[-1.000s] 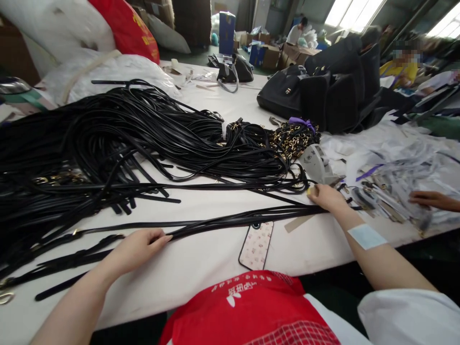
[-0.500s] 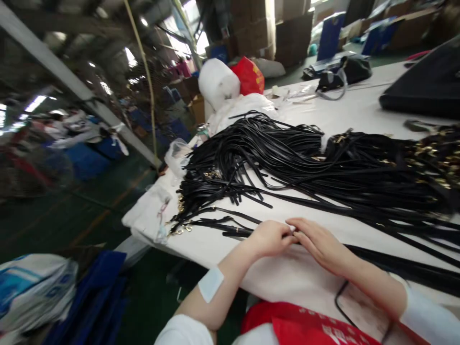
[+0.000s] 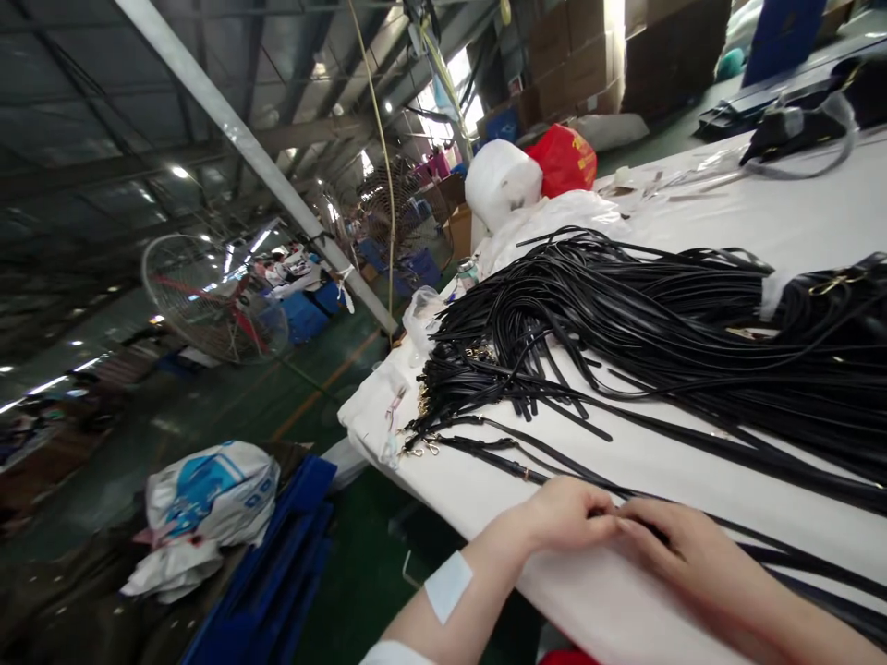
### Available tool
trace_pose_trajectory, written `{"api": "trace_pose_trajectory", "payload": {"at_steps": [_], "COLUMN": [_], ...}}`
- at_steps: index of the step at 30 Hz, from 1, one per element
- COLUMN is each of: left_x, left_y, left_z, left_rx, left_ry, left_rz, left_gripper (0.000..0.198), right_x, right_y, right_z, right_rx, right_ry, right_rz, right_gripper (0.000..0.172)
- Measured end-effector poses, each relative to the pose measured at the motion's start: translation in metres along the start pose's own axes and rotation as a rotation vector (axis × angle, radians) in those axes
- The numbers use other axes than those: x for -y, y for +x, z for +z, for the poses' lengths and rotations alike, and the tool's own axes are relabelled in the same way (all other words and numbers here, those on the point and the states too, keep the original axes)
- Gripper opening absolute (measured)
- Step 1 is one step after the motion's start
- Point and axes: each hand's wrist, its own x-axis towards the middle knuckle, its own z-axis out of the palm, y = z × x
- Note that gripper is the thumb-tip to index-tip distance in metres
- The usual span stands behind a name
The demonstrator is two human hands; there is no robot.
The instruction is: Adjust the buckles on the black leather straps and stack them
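My left hand (image 3: 572,517) is closed, fingers curled, above the near edge of the white table. My right hand (image 3: 672,540) meets it there, thumb and fingers bent together at the left fingertips. Whatever lies between them is hidden. A black strap (image 3: 503,462) with a small gold fitting runs up to the back of my left hand, and dark straps continue past my right. Behind both hands spreads a large heap of black straps (image 3: 644,305). Gold clasps (image 3: 430,448) lie at the strap ends on the left.
The white tabletop (image 3: 499,503) ends at a slanting near edge. At the back stand a white roll (image 3: 503,180) and a red bag (image 3: 565,162). Left on the floor are blue panels (image 3: 277,563) and a printed white sack (image 3: 214,489). A caged fan (image 3: 214,296) stands beyond.
The view has swung left, so the table and heap appear farther right. My hands remain together at the table edge, with the fingers now more tightly bunched.
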Motion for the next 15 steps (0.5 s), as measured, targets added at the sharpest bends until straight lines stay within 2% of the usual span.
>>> {"api": "trace_pose_trajectory", "payload": {"at_steps": [1, 3, 6, 9, 12, 15], "left_x": [-0.001, 0.002, 0.026, 0.061, 0.089, 0.104], "left_y": [0.005, 0.015, 0.026, 0.038, 0.048, 0.054], "left_z": [0.000, -0.017, -0.067, -0.115, -0.132, -0.127], "left_rx": [-0.010, -0.138, -0.442, -0.630, -0.672, -0.642], "left_ry": [0.015, 0.074, 0.189, 0.287, 0.347, 0.376], "left_rz": [0.016, -0.033, -0.237, -0.437, -0.529, -0.518], "left_gripper": [0.024, 0.025, 0.029, 0.033, 0.024, 0.024], "right_x": [0.001, 0.001, -0.004, -0.007, -0.009, -0.011], "right_y": [0.000, 0.000, 0.001, 0.003, 0.003, 0.003], "right_z": [0.002, 0.003, -0.002, -0.003, 0.000, 0.003], "right_rx": [0.029, 0.063, 0.070, 0.060, 0.042, 0.018], "right_ry": [0.022, 0.067, 0.129, 0.137, 0.127, 0.150], "right_rz": [0.009, 0.044, 0.079, 0.088, 0.090, 0.085], "right_gripper": [0.038, 0.040, 0.041, 0.041, 0.040, 0.040]}}
